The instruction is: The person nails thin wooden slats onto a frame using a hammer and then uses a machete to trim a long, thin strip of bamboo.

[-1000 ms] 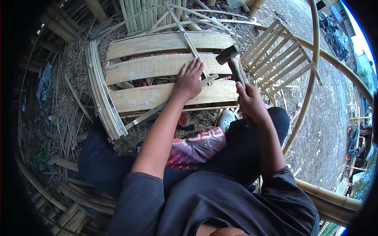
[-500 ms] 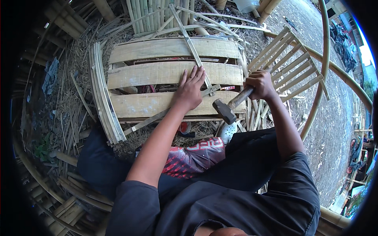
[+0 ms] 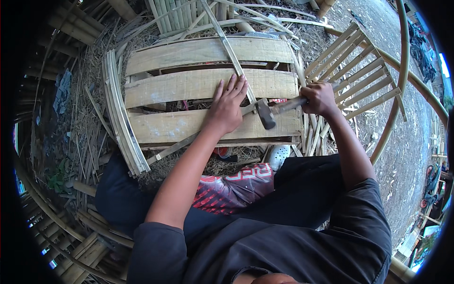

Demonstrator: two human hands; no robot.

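My left hand [image 3: 227, 106] lies flat with fingers spread over the wooden slatted bench [image 3: 165, 126]. Its fingertips touch a long bamboo strip [image 3: 228, 46] that slants across the planks from the far side. A second bamboo strip [image 3: 172, 149] runs at an angle under my left wrist, and the two meet just right of that hand. My right hand [image 3: 319, 98] is wrapped round the handle of a hammer [image 3: 265, 114]. The hammer's dark metal head is at the strips' meeting point; whether it touches them I cannot tell.
A bundle of bamboo strips [image 3: 124, 116] leans along the bench's left end. On the right stands a slatted bamboo panel [image 3: 362, 85], with a curved bamboo pole [image 3: 402, 61] beyond it. Loose strips and shavings cover the ground. A perforated pale shoe [image 3: 279, 155] shows below the bench.
The hammer head has swung away from me and a little left, from the bench's near edge to where the strips meet. My left hand stays in place on the long strip.
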